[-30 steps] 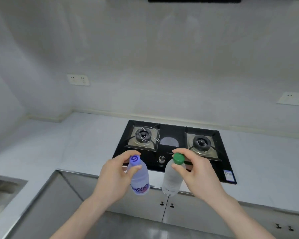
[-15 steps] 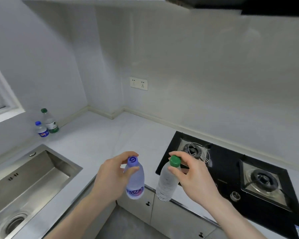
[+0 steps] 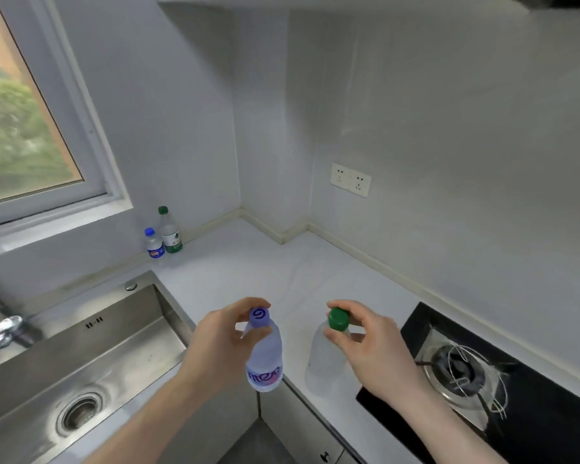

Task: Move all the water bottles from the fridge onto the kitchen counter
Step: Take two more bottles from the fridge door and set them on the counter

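the person stands at the corner of a pale grey stone kitchen counter (image 3: pixel 248 272), both arms out in front, a bottle in each hand. the left hand (image 3: pixel 215 343) has its thumb and fingers curled round the neck of a clear plastic water bottle with a purple cap and a purple-and-pink label (image 3: pixel 264 356); the bottle hangs upright below the fingers, over the counter's front edge, not touching it. the right hand (image 3: pixel 369 349) pinches the neck of a clear plastic water bottle with a green cap (image 3: pixel 325 363) just under that cap, fingers wrapped close — this one too hangs upright, its base low over the counter, though i cannot tell whether it touches the surface. the two held bottles are side by side, near each other but apart.

far back on the counter, against the wall under the window (image 3: pixel 24 112), two more bottles stand upright and just beside each other: a small clear bottle with a blue cap and blue label (image 3: pixel 154 244) and a taller clear bottle with a green cap and green label (image 3: pixel 169 231). they are well apart from the hands.

to the left lies a stainless steel sink (image 3: pixel 81 356) with a round drain — and to the right a black glass gas hob (image 3: pixel 529 396), its burner close to the right wrist. a white double wall socket (image 3: pixel 350 179) sits on the wall above the counter.
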`<state>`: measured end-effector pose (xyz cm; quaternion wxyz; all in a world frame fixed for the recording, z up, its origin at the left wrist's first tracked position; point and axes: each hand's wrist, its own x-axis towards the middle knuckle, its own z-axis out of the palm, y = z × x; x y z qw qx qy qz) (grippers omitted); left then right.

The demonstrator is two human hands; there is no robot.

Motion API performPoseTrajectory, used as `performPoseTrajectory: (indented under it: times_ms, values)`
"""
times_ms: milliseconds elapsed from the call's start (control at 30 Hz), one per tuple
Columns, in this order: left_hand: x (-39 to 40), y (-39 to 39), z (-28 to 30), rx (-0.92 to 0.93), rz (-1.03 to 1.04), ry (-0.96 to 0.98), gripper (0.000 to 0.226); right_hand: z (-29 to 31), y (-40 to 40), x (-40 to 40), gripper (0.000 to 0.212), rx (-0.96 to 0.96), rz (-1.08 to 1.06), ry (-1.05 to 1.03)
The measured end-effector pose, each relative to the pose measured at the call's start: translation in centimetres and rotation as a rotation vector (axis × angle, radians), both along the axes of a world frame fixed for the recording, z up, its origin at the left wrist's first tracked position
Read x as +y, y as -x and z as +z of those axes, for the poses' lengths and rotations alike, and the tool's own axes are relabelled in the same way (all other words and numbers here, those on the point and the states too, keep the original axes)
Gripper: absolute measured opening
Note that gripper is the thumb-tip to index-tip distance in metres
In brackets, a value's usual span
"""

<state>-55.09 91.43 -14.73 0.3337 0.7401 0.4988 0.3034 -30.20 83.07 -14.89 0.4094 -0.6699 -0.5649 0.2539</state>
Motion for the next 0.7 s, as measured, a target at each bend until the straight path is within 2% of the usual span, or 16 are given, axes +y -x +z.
performPoseTrajectory:
  times_ms: [333, 700]
  values:
    - [7.5, -0.7, 0.6, 0.009, 0.209, 0.028, 0.030, 0.0, -2.9, 12.5, 0.033, -0.008, 0.165, 0.004]
    - [14.7, 2.5, -0.8, 0.055, 0.322, 0.016, 0.031, -0.4, -0.2, 22.6, 0.034, -0.025, 0.264, 0.014]
